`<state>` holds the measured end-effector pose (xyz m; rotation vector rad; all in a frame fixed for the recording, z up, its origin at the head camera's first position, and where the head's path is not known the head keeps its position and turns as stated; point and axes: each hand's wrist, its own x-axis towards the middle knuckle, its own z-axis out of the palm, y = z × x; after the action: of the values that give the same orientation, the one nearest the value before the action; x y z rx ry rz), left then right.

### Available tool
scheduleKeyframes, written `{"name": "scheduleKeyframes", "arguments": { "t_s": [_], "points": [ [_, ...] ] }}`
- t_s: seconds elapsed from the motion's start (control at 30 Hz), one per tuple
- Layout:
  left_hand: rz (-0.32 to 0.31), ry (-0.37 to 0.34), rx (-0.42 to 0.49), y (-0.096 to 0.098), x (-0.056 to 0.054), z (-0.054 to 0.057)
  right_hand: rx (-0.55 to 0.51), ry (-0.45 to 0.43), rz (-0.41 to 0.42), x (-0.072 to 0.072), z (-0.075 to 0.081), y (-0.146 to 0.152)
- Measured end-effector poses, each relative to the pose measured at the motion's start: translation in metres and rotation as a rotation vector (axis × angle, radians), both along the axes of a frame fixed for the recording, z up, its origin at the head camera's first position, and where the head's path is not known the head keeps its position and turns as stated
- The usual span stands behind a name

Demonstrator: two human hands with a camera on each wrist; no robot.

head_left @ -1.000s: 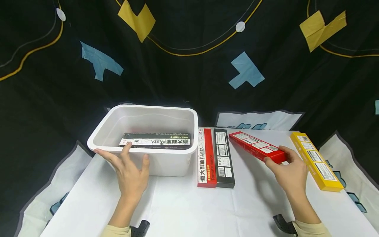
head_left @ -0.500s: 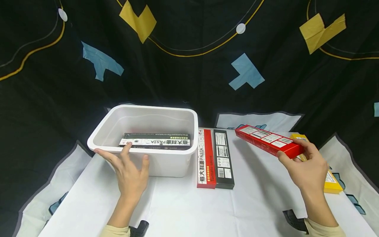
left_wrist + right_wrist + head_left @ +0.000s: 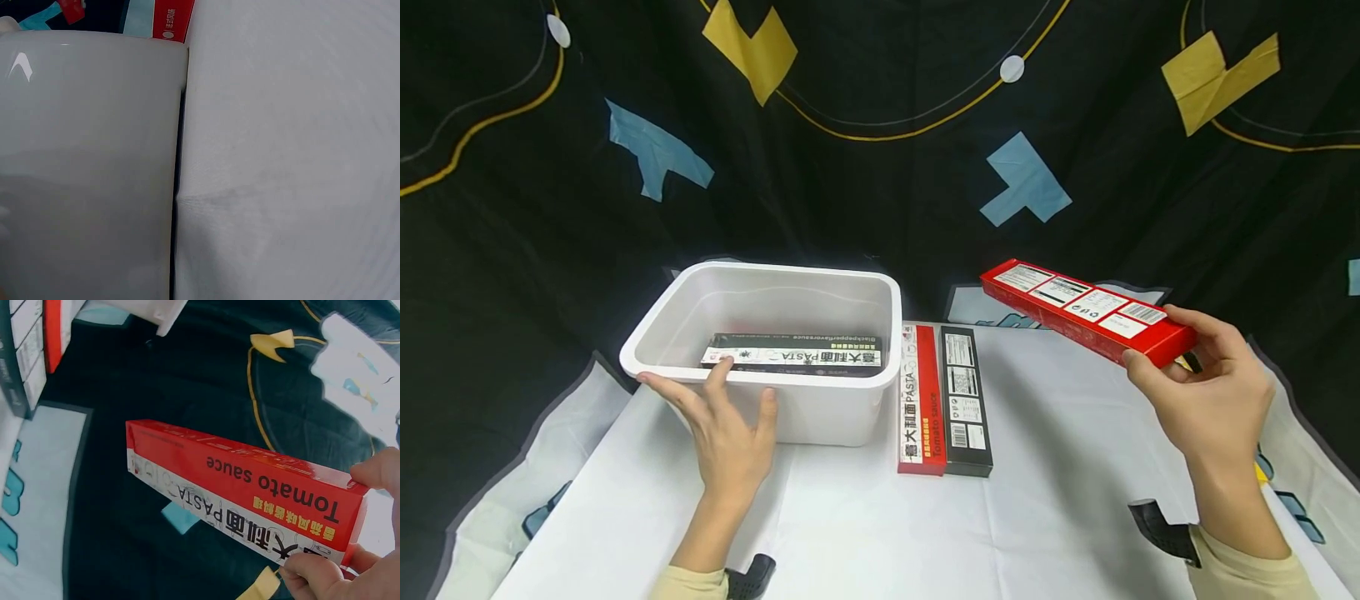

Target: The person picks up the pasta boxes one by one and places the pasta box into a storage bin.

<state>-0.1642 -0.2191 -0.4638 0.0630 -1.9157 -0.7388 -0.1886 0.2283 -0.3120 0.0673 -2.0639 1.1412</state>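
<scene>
My right hand [image 3: 1213, 392] grips one end of a red tomato sauce pasta box [image 3: 1075, 304], thumb on the near side, and holds it above the table, far end tilted up. The right wrist view shows the "Tomato sauce" lettering on the same red pasta box [image 3: 250, 487]. My left hand [image 3: 730, 442] lies spread against the front of a white plastic bin [image 3: 835, 412], one fingertip over its rim. Inside the bin lies a black pepper pasta box [image 3: 797, 354]. That hand is mostly out of its own wrist view, where the bin wall [image 3: 94, 156] fills the left.
Right of the bin, a red and white pasta box [image 3: 921, 400] and a black pasta box [image 3: 967, 400] lie side by side on the white table [image 3: 880, 533]. A yellow box [image 3: 1262, 475] is almost wholly hidden behind the right hand. A black curtain [image 3: 880, 208] hangs behind.
My right hand has lifted the red pasta box off the table and moved it up and to the right, now covering most of the yellow box. The left hand stays on the bin.
</scene>
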Motion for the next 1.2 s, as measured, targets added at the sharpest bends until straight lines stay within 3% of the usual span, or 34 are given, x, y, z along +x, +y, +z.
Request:
{"name": "scheduleKeyframes", "arguments": {
  "t_s": [0.33, 0.63, 0.87, 1.2],
  "points": [
    [0.001, -0.025, -0.001, -0.001, 0.0, 0.0, -0.097, 0.088, 0.217, 0.004, 0.025, -0.023],
    [0.005, -0.021, -0.001, -0.001, 0.001, 0.0, -0.334, 0.234, 0.6, -0.001, 0.035, -0.05],
    [0.006, -0.018, 0.002, -0.001, 0.0, 0.0, -0.348, 0.2, 0.716, -0.011, 0.03, -0.063],
    [0.022, -0.033, 0.017, 0.001, 0.002, -0.001, -0.304, 0.038, 0.864, -0.03, 0.024, -0.096]
  ]
}}
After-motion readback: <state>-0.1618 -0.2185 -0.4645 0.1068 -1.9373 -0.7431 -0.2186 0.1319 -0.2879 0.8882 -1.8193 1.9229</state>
